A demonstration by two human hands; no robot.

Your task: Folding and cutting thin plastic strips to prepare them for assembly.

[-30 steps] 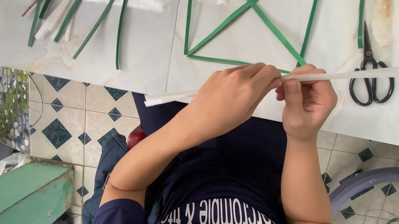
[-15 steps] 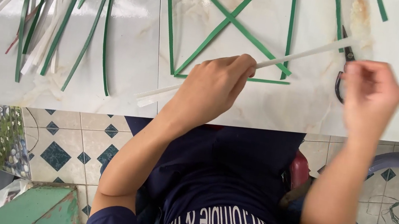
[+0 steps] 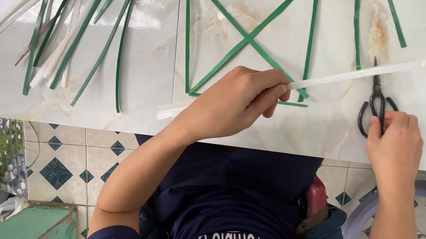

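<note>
Right hand off white strip since a second ago; now down on black scissors, fingers closing over handles, scissors not yet lifted off desk. Left hand alone pinches strip, fingers clenched round it near middle. Judgement: shaping pause, cutting tool being fetched. Strip hovers low over desk, across green strip square. Long axis diagonal: near end toward lower left at desk edge, far end pointing up-right past scissors. Loose green and white strips piled far left.
</note>
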